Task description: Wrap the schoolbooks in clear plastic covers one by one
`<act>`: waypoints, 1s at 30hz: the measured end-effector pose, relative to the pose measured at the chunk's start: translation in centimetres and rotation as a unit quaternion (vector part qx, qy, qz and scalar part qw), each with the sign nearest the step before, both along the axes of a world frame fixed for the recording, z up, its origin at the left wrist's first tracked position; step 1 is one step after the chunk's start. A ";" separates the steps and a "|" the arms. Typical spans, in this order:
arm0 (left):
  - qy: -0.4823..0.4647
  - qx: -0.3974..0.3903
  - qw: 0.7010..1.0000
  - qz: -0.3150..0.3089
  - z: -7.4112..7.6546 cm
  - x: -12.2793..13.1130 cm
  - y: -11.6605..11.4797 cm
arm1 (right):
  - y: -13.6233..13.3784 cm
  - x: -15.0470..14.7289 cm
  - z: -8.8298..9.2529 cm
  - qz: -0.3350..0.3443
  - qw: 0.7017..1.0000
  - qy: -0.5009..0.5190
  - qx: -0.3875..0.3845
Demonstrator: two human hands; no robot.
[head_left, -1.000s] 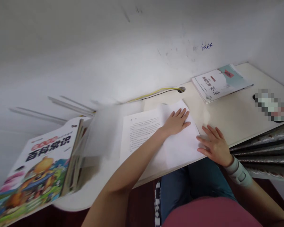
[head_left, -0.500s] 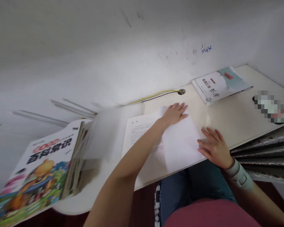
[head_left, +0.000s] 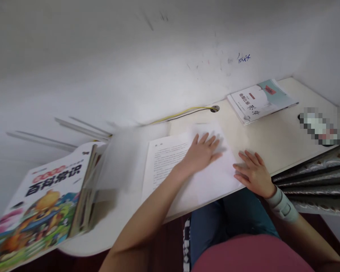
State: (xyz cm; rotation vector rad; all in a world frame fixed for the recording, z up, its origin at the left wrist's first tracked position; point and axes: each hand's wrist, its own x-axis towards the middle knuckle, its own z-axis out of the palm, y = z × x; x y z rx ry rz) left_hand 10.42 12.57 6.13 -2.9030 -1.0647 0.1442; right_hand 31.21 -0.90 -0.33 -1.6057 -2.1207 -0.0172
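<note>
A printed white sheet (head_left: 164, 162) lies on the cream desk (head_left: 272, 139), with its right part folded over into a blank flap (head_left: 215, 177). My left hand (head_left: 201, 151) lies flat on that flap, fingers spread, slightly blurred by motion. At the flap's right edge my right hand (head_left: 253, 173) rests flat with fingers apart. A pale band wraps my right wrist (head_left: 283, 206).
A stack of colourful books (head_left: 45, 196) sits at the left end of the desk. A white and teal booklet (head_left: 260, 100) lies at the back right. A yellow cable (head_left: 184, 111) runs to a desk hole. A pixelated object (head_left: 321, 124) sits far right beside patterned fabric (head_left: 314, 173).
My left hand slid up to the flap's far edge, then came back toward me across the paper. My right hand stayed at the right edge.
</note>
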 end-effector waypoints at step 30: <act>-0.190 -0.106 0.975 0.043 -3.4 -6.6 -11.9 | 3.4 5.9 0.2 -0.045 0.987 -0.132 -0.079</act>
